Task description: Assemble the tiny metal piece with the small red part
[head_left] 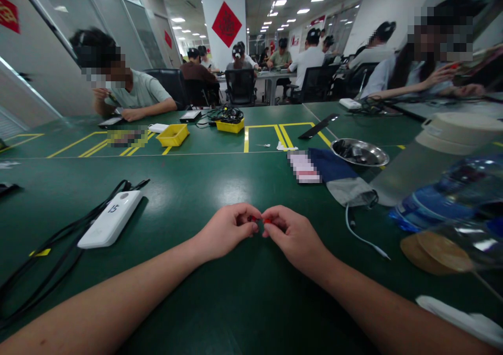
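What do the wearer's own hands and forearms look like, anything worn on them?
The left hand and the right hand are bare, with no gloves or rings showing. The left forearm and right forearm show no sleeve, watch or bracelet.

Bare forearms (361,292), narrower at the wrists (199,248), bare fingers (248,230), a small mole (43,341) on the left forearm (118,294)

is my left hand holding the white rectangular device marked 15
No, the left hand pinches a small dark-red piece; the device lies apart.
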A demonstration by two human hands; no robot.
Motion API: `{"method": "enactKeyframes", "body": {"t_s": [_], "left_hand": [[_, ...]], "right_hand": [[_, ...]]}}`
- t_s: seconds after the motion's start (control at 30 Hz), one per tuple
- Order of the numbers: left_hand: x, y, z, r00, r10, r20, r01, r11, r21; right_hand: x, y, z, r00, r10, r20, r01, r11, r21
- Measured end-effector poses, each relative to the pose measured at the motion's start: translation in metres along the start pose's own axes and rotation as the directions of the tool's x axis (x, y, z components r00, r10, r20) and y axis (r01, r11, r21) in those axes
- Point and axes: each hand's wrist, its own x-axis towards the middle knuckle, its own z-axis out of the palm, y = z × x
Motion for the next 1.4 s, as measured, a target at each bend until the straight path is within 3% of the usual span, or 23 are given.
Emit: {"method": "enactKeyframes", "body": {"t_s": [0.2,0.37,0.53,0.8,1.0,1.2,1.4], "left_hand": [[0.000,0.000,-0.001,1.000,-0.008,-0.026,0.008,1.000,-0.021],[0.003,0.001,0.000,0.998,-0.032,-0.048,0.021,0.977,-0.211],[0.003,0.002,-0.001,0.996,-0.086,-0.021,0.078,0.962,-0.260],[0.003,-0.002,0.001,0.991,-0.126,-0.031,0.101,0.898,-0.427],[0.004,-0.001,0.001,0.973,-0.223,-0.052,0.168,0.850,-0.499],[0.003,0.000,0.001,0.970,-0.236,-0.062,0.182,0.870,-0.458],[0.002,0.001,0.003,0.968,-0.241,-0.068,0.172,0.838,-0.518]], "right_hand": [[0.000,-0.008,-0.001,1.000,0.014,0.018,-0.015,0.999,0.043],[0.003,-0.010,-0.004,0.996,0.090,-0.004,-0.089,0.991,0.095],[0.009,-0.009,-0.006,0.975,0.220,-0.011,-0.209,0.939,0.272],[0.009,-0.005,-0.006,0.966,0.257,0.016,-0.242,0.882,0.405],[0.009,-0.010,-0.008,0.968,0.249,0.034,-0.245,0.906,0.344],[0.009,-0.012,-0.009,0.973,0.222,0.066,-0.231,0.906,0.354],[0.010,-0.011,-0.009,0.971,0.232,0.053,-0.235,0.898,0.371]]}}
